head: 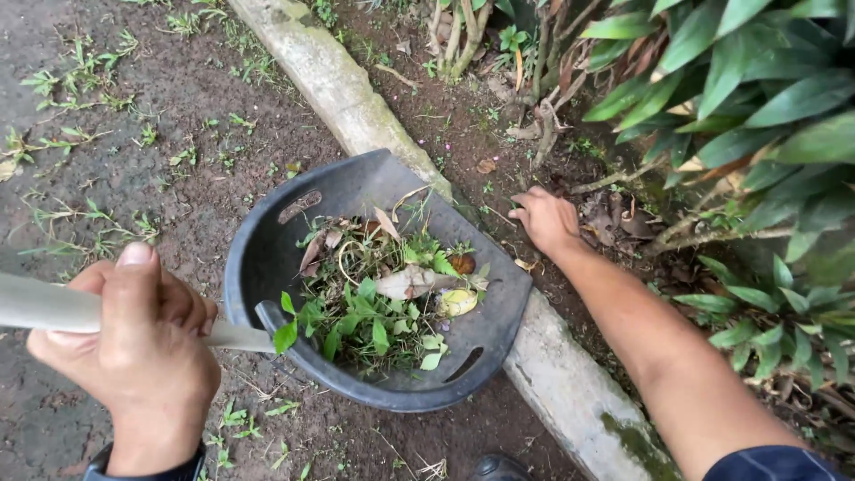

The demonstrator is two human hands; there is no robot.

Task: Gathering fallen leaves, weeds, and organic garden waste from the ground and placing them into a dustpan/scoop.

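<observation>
My left hand (134, 343) is closed around the pale handle (53, 307) of a black dustpan-like scoop (267, 258). The scoop rests on the soil against a concrete curb (338, 85) and holds green weeds, dry leaves and a yellowish leaf (383, 298). My right hand (545, 218) reaches across the curb to the soil of the planting bed, fingers curled down at the ground by small weeds and leaf litter. What the fingers pinch is hidden.
Broad-leaved green shrubs (757, 98) fill the right side above the bed. Plant stems (459, 36) rise at the top. Sparse weeds (80, 71) dot the bare dirt on the left. A dark shoe tip (499, 468) shows at the bottom edge.
</observation>
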